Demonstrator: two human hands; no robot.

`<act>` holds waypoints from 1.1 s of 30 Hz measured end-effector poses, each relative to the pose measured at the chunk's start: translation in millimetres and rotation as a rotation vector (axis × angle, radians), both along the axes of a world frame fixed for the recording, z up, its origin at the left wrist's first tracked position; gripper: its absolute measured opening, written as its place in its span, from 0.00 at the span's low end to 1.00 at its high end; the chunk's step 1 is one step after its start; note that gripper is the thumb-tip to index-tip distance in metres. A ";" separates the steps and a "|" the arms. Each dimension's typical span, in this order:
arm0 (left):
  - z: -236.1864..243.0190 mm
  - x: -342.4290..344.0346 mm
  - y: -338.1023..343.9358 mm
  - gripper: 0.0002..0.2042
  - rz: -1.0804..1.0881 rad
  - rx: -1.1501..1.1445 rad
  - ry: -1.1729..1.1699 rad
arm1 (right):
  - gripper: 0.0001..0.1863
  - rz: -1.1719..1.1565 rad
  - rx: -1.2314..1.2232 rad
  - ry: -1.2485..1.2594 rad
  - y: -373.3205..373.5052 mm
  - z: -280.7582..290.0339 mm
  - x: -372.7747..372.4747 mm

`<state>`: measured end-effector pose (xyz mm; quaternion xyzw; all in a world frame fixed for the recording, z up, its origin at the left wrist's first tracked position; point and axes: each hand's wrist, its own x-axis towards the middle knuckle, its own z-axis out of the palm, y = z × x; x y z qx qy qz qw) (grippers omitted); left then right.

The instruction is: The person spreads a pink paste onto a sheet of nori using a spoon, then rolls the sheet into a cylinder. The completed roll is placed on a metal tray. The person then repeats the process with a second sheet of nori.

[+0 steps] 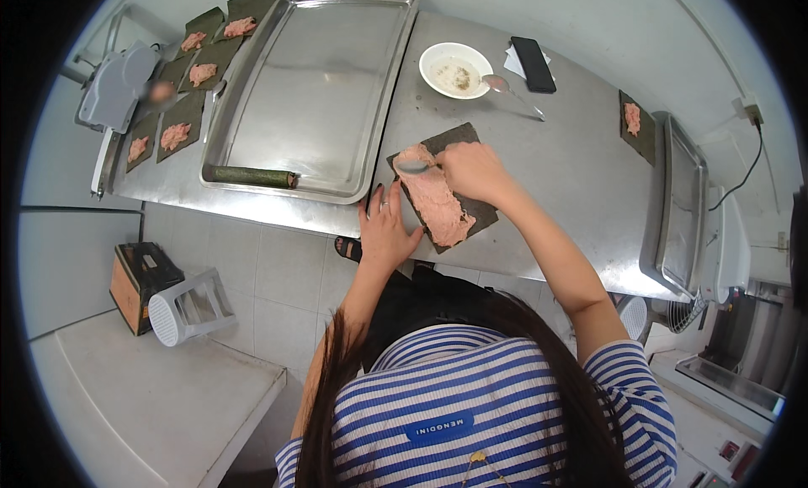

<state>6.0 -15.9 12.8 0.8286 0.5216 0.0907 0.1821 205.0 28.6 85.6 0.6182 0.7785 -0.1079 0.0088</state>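
A dark seaweed sheet [481, 214] lies at a slant on the steel table in front of me. Pink minced meat paste [442, 206] covers a wide band of it, leaving dark margins at the far and right sides. My right hand [473, 172] grips a metal spoon [412, 166], its bowl resting on the paste near the far left end; the handle is mostly hidden in my fist. Beside the sheet's near left edge, my left hand [389, 234] rests with fingers spread, between the sheet and the large tray. One seaweed roll [252, 178] lies along that tray's near edge.
The large steel tray [324, 75] sits left, with several meat-topped seaweed sheets [175, 137] beyond it. A white bowl [427, 71], another spoon [497, 84] and a black phone [533, 64] lie further back. At right are another topped sheet [644, 143] and a second tray [683, 210].
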 end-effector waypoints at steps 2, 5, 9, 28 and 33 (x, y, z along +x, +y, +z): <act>-0.7 -0.5 -1.0 0.47 -0.002 -0.012 -0.003 | 0.09 -0.006 0.022 -0.002 -2.0 0.8 7.8; 3.0 -1.2 -1.1 0.47 0.005 -0.012 0.015 | 0.09 0.088 0.046 -0.042 -16.5 3.2 17.9; 5.6 0.9 -1.2 0.47 0.009 -0.017 0.007 | 0.07 0.226 0.154 -0.033 -41.4 -7.8 17.0; 3.0 1.1 -0.3 0.47 0.011 -0.019 -0.036 | 0.12 0.177 0.211 0.019 -5.7 -31.7 33.3; 1.3 -0.5 -1.6 0.48 0.013 -0.035 -0.027 | 0.09 -0.061 0.181 -0.042 1.3 -16.2 11.5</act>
